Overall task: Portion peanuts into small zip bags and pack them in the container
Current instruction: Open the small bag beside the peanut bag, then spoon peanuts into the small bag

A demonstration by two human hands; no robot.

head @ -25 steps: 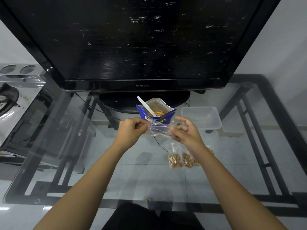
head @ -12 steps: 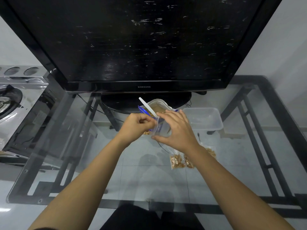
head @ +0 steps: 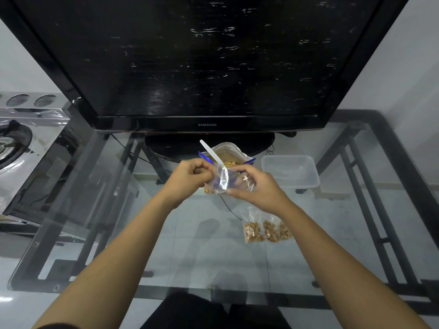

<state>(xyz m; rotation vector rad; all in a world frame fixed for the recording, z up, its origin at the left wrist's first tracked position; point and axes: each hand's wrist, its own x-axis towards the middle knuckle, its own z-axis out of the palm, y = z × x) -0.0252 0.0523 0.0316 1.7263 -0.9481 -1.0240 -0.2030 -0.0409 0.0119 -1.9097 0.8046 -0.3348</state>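
From my remote seat, I see both hands raised over the middle of the glass desk (head: 114, 210), working a small clear zip bag (head: 222, 180) held between them. The left hand (head: 190, 178) has its fingers curled tight, pinching the bag's left edge; the right hand (head: 257, 189) has its fingers clamped on the bag's right side and lower corner. The bag looks empty, though its clear film makes that hard to judge. It hangs roughly upright, its long axis running up and down; I cannot tell whether its mouth is open.

Just behind the hands stands an opened blue peanut pouch (head: 229, 156), mouth up, with peanuts showing inside. A white plastic spoon (head: 211, 153) stands in it, the handle leaning up toward the far left. To the pouch's right, toward the far right edge of the desk, sits a clear rectangular container (head: 291, 172); it appears empty. Nearer the front edge, right of centre, lie two small filled bags of peanuts (head: 266, 230), side by side and touching.

A large black television (head: 202, 62) stands along the desk's far edge, filling most of my view. Pale floor tiles show through the glass, and a steel gas stove (head: 21, 143) sits off the desk's left edge.
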